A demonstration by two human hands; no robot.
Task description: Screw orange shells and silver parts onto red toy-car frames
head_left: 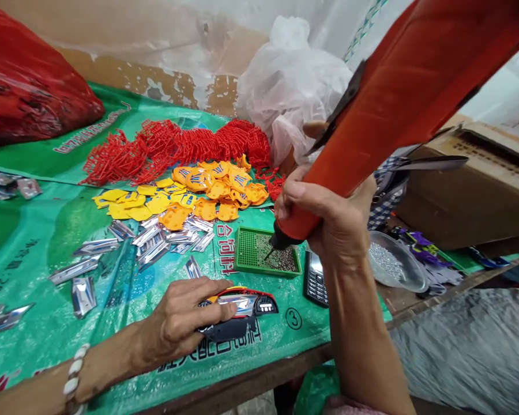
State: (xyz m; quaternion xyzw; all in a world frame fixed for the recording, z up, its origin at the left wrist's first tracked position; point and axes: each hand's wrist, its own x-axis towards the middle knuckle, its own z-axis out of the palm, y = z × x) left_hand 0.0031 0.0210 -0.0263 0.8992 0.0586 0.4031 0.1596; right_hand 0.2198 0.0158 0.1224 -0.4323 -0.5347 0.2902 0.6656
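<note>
My right hand (335,216) is wrapped around a red electric screwdriver (372,106), which slants down to the left. Its thin bit points into a green tray (266,270) of small screws (283,260); whether a screw sits on the tip is too small to tell. Under my left hand (184,317) lies a toy car body (266,304) in black, red and silver, with a bit of yellow. My fingers press it against the green sheet, and they hide its left part.
Yellow plastic parts (216,181), red plastic frames (177,144) and silver strips (153,242) lie in piles behind. A mobile phone (315,279) stands close to the tray. Right of my forearm are a bowl of small metal pieces (387,262) and a cardboard box (467,190).
</note>
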